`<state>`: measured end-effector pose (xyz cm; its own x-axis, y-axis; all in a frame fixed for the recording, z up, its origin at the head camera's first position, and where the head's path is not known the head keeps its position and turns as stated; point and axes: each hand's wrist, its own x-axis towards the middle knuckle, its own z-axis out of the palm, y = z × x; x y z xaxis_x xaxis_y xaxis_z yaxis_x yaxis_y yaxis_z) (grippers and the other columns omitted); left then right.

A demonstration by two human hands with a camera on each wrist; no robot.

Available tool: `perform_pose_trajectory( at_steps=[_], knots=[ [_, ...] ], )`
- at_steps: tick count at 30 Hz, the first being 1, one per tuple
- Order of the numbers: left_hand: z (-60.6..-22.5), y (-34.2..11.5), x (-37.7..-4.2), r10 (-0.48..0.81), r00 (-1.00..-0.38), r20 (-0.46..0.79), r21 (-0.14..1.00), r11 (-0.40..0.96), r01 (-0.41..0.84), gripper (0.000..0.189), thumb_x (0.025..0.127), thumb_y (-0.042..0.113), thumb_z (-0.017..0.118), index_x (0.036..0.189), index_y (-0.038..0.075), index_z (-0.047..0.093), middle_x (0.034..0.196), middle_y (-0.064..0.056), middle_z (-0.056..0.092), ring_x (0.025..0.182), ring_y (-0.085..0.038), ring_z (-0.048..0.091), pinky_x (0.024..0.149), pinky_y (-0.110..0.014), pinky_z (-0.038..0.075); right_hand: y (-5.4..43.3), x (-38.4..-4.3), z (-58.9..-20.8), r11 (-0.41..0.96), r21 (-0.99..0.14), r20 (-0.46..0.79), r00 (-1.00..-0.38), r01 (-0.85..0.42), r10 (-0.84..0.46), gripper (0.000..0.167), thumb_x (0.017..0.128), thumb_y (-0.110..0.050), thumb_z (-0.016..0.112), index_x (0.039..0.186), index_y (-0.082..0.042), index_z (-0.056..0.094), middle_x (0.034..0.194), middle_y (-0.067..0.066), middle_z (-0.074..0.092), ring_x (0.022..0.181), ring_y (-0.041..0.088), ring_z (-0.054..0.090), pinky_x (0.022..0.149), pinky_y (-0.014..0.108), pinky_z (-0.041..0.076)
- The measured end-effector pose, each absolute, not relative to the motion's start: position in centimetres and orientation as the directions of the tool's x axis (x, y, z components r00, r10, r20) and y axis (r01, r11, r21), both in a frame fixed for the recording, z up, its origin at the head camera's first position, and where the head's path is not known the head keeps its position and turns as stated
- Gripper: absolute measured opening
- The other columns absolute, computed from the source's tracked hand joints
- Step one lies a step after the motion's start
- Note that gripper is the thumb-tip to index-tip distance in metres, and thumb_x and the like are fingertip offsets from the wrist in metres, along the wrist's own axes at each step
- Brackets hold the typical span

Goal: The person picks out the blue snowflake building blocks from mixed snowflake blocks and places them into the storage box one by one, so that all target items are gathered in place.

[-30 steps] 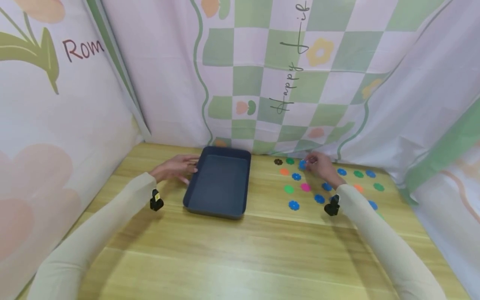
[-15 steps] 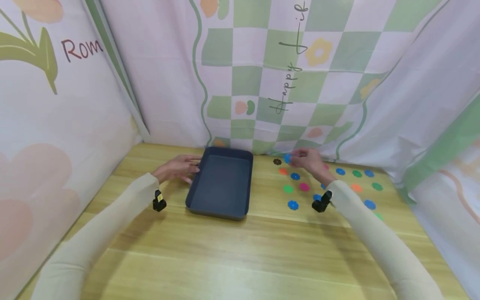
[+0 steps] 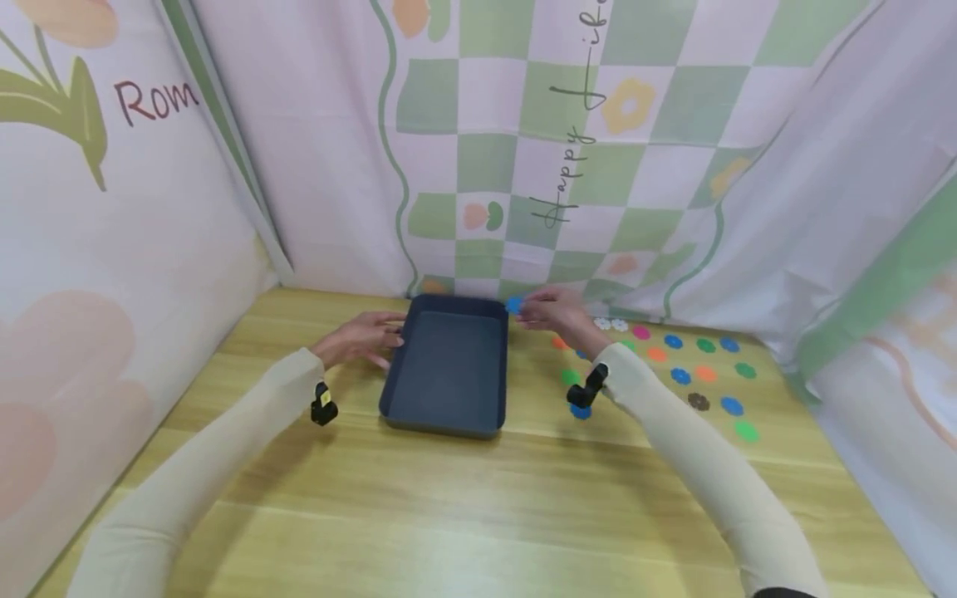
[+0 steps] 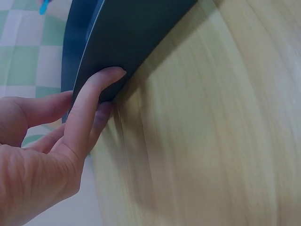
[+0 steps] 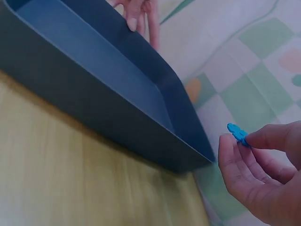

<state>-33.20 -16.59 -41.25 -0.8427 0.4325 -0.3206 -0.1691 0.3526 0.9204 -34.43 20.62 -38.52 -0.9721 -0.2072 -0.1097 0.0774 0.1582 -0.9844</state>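
A dark rectangular baking pan (image 3: 447, 374) lies on the wooden table, its inside bare. My left hand (image 3: 359, 336) holds its left wall; in the left wrist view fingers (image 4: 101, 77) press the outer side, and the right wrist view has one fingertip over the rim. Between thumb and fingertips, my right hand (image 3: 559, 316) pinches a small blue flower-shaped disc (image 5: 238, 134). That disc is raised just beyond the pan's far right corner, apart from the pan.
Several flower-shaped discs are spread at the right, among them a pink disc (image 3: 640, 332), a brown disc (image 3: 699, 402) and a light green disc (image 3: 746, 430). My right forearm covers some. A checked curtain (image 3: 553, 166) hangs along the table's back edge.
The right hand has picked up the blue disc from the scattered ones and carried it left to the pan's far right corner. The left hand has stayed at the pan's left wall.
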Motion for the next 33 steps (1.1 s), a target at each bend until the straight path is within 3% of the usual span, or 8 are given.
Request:
perform_pose_trajectory(
  at_steps=[5, 11, 19, 28, 33],
  knots=[
    [-41.1, -16.5, -33.1, 0.444, -0.836, -0.322, 0.927, 0.326, -0.185, 0.071, 0.106, 0.0, 0.055, 0.167, 0.003, 0.02, 0.17, -0.031, 0.017, 0.147, -0.05, 0.039, 0.073, -0.034, 0.067, 17.9, -34.9, -39.3, 0.128, -0.981, -0.169, -0.966, 0.145, -0.194, 0.031, 0.103, 0.003, 0.059, 0.129, 0.02, 0.055, 0.105, 0.022, 0.074, 0.081, 0.016, 0.076, 0.1, 0.046, 0.061],
    [-41.1, -16.4, -33.0, 0.435, -0.838, -0.329, 0.927, 0.32, -0.197, 0.071, 0.105, 0.0, 0.056, 0.167, 0.003, 0.021, 0.169, -0.031, 0.019, 0.147, -0.049, 0.04, 0.071, -0.032, 0.067, 15.4, -35.3, -39.8, 0.115, -0.976, -0.202, -0.959, 0.182, -0.197, 0.028, 0.103, 0.004, 0.058, 0.127, 0.02, 0.058, 0.094, 0.014, 0.073, 0.076, 0.014, 0.075, 0.089, 0.035, 0.065],
    [-41.1, -15.9, -32.9, 0.395, -0.856, -0.332, 0.918, 0.344, -0.197, 0.07, 0.104, -0.002, 0.057, 0.166, 0.004, 0.025, 0.168, -0.03, 0.025, 0.144, -0.048, 0.045, 0.071, -0.034, 0.067, 12.9, -36.0, -40.0, 0.096, -0.979, -0.195, -0.959, 0.179, -0.206, 0.03, 0.103, 0.004, 0.06, 0.128, 0.02, 0.06, 0.112, 0.031, 0.074, 0.075, 0.015, 0.076, 0.094, 0.043, 0.064],
    [-41.1, -15.1, -32.6, 0.378, -0.857, -0.35, 0.906, 0.369, -0.207, 0.07, 0.104, 0.002, 0.058, 0.166, 0.008, 0.027, 0.169, -0.026, 0.028, 0.145, -0.044, 0.046, 0.07, -0.033, 0.067, 10.2, -36.9, -40.9, 0.076, -0.981, -0.194, -0.954, 0.181, -0.23, 0.027, 0.1, 0.009, 0.06, 0.122, 0.025, 0.062, 0.083, 0.015, 0.076, 0.068, 0.015, 0.074, 0.088, 0.043, 0.066],
    [-41.3, -14.7, -32.4, 0.385, -0.855, -0.346, 0.914, 0.343, -0.215, 0.068, 0.104, 0.002, 0.058, 0.166, 0.009, 0.029, 0.168, -0.026, 0.03, 0.145, -0.043, 0.047, 0.068, -0.033, 0.067, 8.9, -37.3, -41.3, 0.072, -0.974, -0.227, -0.947, 0.216, -0.226, 0.014, 0.098, 0.012, 0.06, 0.105, 0.022, 0.068, 0.073, 0.014, 0.072, 0.063, 0.016, 0.072, 0.075, 0.034, 0.068]
  ],
)
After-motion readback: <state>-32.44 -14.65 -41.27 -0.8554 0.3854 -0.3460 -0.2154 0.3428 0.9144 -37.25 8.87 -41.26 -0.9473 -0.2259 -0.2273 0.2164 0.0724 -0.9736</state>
